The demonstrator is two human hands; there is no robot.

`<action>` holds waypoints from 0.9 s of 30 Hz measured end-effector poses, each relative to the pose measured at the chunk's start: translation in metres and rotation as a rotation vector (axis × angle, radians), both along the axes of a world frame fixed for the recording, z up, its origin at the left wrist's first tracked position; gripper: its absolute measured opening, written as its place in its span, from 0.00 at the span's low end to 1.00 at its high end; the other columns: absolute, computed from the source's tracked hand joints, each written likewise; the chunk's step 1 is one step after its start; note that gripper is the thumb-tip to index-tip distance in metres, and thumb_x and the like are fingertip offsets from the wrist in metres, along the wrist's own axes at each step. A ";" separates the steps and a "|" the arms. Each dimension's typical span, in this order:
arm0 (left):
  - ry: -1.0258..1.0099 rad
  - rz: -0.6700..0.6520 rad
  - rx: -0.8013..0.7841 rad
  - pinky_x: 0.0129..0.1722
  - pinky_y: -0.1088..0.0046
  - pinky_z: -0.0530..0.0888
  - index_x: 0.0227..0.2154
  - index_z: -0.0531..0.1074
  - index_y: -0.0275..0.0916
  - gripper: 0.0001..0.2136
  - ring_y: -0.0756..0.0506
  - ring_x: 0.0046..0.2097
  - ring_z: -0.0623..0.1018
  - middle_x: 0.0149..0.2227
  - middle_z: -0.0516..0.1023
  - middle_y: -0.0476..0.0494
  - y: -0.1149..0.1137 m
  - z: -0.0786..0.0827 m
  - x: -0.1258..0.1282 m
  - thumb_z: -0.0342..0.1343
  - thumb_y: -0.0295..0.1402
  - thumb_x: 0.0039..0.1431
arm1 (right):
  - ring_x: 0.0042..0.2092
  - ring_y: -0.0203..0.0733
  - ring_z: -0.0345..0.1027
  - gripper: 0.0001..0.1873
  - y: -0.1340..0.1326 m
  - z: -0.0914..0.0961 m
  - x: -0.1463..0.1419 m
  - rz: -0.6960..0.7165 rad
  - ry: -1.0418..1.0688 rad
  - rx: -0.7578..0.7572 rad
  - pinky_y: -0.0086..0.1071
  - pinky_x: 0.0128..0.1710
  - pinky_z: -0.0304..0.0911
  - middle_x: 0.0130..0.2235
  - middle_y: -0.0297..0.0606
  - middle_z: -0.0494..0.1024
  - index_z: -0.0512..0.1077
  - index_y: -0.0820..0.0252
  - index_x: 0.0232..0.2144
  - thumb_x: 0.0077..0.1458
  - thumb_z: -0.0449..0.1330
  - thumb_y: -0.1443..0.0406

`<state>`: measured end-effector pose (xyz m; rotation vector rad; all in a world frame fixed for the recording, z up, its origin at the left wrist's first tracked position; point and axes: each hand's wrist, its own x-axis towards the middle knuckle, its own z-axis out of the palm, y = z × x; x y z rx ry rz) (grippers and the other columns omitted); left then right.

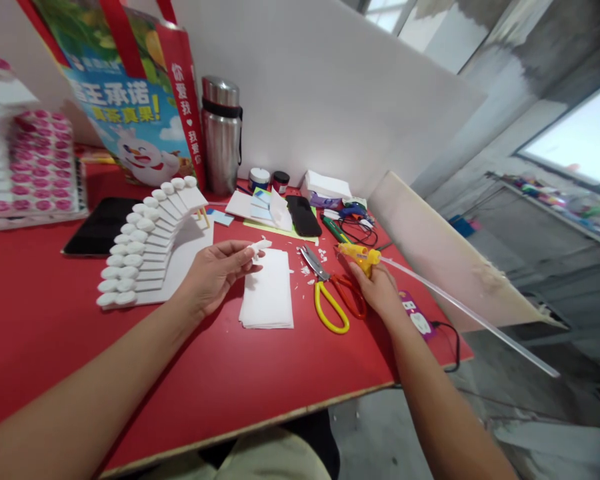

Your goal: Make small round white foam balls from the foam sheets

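My left hand (225,270) pinches a small crumpled piece of white paper (261,246) above a stack of white tissue paper (267,293). In my right hand (379,287) is a yellow hot glue gun (359,256), its nozzle pointing left, with a long clear glue stick (470,312) out of its back. Scissors (325,280) with one yellow and one red handle lie open between my hands, amid white paper scraps (305,270). Left of my left hand stands a curved white stair model (153,243) edged with white oval pieces.
A steel thermos (221,140) and a printed bag (140,100) stand at the back. A black tablet (103,227) lies beside the stair model. A phone (303,215), two jars (259,179) and a cable (365,233) lie farther back. A purple power strip (416,315) sits near the right edge.
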<state>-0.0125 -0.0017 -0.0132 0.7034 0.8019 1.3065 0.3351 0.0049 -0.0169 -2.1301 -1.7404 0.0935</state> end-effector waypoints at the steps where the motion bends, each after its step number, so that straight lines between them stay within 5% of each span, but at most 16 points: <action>1: -0.003 -0.005 0.003 0.42 0.68 0.82 0.30 0.83 0.34 0.13 0.53 0.28 0.76 0.32 0.84 0.44 0.000 0.000 0.000 0.77 0.34 0.44 | 0.51 0.60 0.73 0.29 -0.005 0.000 -0.001 0.006 -0.038 0.000 0.46 0.53 0.67 0.46 0.61 0.80 0.77 0.72 0.45 0.63 0.55 0.49; 5: -0.005 -0.019 0.008 0.41 0.68 0.82 0.30 0.82 0.35 0.12 0.52 0.30 0.78 0.32 0.84 0.43 -0.002 0.001 0.001 0.77 0.34 0.44 | 0.58 0.66 0.67 0.31 -0.044 0.013 -0.011 0.072 -0.205 0.103 0.56 0.58 0.65 0.53 0.69 0.75 0.70 0.80 0.56 0.64 0.54 0.54; 8: -0.004 -0.030 0.013 0.41 0.70 0.82 0.30 0.82 0.35 0.12 0.50 0.32 0.80 0.31 0.84 0.44 -0.003 0.001 0.002 0.77 0.34 0.44 | 0.56 0.65 0.69 0.28 -0.077 0.035 -0.036 0.119 -0.211 0.254 0.58 0.56 0.65 0.53 0.65 0.76 0.72 0.73 0.56 0.66 0.54 0.55; 10: 0.004 -0.036 0.022 0.40 0.70 0.82 0.31 0.82 0.36 0.12 0.50 0.32 0.80 0.32 0.84 0.44 -0.003 0.001 0.004 0.76 0.34 0.45 | 0.51 0.57 0.73 0.21 -0.088 0.049 -0.062 0.211 -0.007 0.331 0.52 0.55 0.68 0.49 0.55 0.79 0.76 0.65 0.51 0.66 0.56 0.56; 14: 0.016 -0.049 0.024 0.40 0.69 0.81 0.29 0.82 0.36 0.12 0.51 0.30 0.79 0.30 0.83 0.45 -0.005 0.002 0.007 0.76 0.34 0.45 | 0.40 0.44 0.74 0.17 -0.068 0.060 -0.118 0.407 0.696 0.088 0.39 0.41 0.71 0.43 0.43 0.81 0.79 0.57 0.49 0.62 0.62 0.57; 18: 0.019 -0.059 0.020 0.39 0.69 0.81 0.30 0.81 0.35 0.12 0.49 0.32 0.80 0.31 0.83 0.45 -0.005 0.003 0.007 0.77 0.34 0.44 | 0.29 0.35 0.65 0.13 -0.026 0.048 -0.155 0.388 1.265 -0.140 0.34 0.33 0.65 0.31 0.35 0.76 0.82 0.58 0.38 0.54 0.66 0.58; 22: 0.014 -0.072 0.019 0.39 0.68 0.80 0.29 0.81 0.35 0.12 0.49 0.32 0.81 0.31 0.83 0.44 -0.004 0.003 0.007 0.77 0.33 0.44 | 0.29 0.34 0.61 0.11 -0.009 0.038 -0.168 0.387 1.475 -0.204 0.33 0.31 0.61 0.30 0.36 0.75 0.82 0.61 0.28 0.49 0.69 0.57; 27: 0.032 -0.086 0.022 0.40 0.68 0.80 0.30 0.81 0.35 0.12 0.48 0.34 0.81 0.32 0.84 0.43 -0.004 0.002 0.007 0.76 0.33 0.45 | 0.27 0.34 0.60 0.12 -0.012 0.028 -0.169 0.395 1.447 -0.136 0.33 0.30 0.60 0.26 0.35 0.74 0.79 0.60 0.23 0.50 0.68 0.58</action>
